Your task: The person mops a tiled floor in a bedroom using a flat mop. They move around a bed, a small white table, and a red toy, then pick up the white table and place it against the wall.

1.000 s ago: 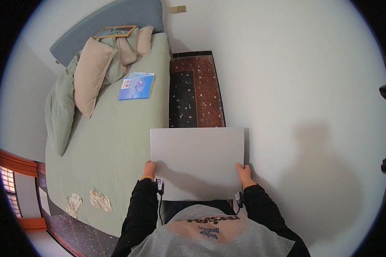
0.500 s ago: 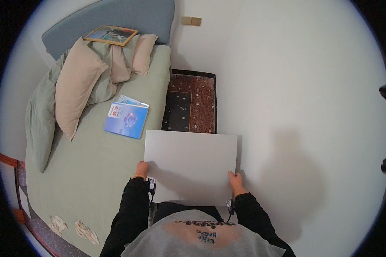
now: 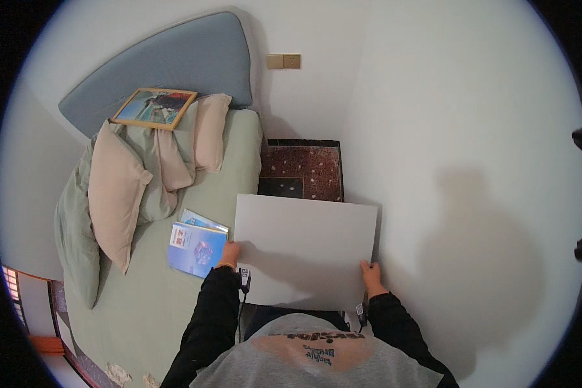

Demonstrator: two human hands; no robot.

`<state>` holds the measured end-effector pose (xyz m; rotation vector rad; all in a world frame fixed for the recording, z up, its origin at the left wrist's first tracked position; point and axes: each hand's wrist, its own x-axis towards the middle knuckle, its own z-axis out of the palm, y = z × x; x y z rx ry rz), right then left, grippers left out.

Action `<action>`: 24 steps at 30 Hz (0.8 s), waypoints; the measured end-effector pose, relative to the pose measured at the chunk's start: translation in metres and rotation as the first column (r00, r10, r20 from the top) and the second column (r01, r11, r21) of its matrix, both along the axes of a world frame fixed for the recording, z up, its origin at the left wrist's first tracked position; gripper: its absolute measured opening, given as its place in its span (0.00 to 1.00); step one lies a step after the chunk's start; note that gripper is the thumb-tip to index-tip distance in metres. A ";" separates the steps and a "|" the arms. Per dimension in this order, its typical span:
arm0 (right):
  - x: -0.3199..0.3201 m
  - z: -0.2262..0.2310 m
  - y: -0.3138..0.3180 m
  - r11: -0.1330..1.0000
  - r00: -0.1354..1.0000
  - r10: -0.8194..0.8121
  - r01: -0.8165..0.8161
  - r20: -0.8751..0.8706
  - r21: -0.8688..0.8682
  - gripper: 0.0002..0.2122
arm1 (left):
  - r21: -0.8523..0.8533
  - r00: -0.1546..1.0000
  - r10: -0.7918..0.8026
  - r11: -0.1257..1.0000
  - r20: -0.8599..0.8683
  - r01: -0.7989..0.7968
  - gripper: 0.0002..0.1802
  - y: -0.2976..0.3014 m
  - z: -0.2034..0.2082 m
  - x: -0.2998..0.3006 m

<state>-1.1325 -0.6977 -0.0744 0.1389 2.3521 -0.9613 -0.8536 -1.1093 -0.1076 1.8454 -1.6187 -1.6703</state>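
In front of my body is a large pale grey rectangular board (image 3: 304,242) with a flat, bare top, level at waist height. My left hand (image 3: 229,253) is closed on its left edge, beside the bed. On the opposite edge, close to the wall, my right hand (image 3: 371,277) grips with the thumb on top. The fingers below the board are hidden, and so is its underside, so I cannot tell how thick it is.
Left is a bed (image 3: 149,317) with a blue headboard (image 3: 174,58), beige pillows (image 3: 116,194), a framed picture (image 3: 155,108) and blue books (image 3: 197,251). A white wall (image 3: 459,129) runs along the right. Dark red speckled floor (image 3: 320,168) shows ahead, below a wall socket (image 3: 283,61).
Bed, books and headboard have shifted down in view, and less floor shows beyond the board. The board has moved forward with me, both hands keeping their grip.
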 end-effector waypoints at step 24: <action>-0.287 -0.024 -0.292 0.995 0.999 -0.045 0.043 0.011 0.085 0.32 | 0.058 0.983 -0.164 0.985 0.082 0.160 0.22 -0.293 -0.087 -0.262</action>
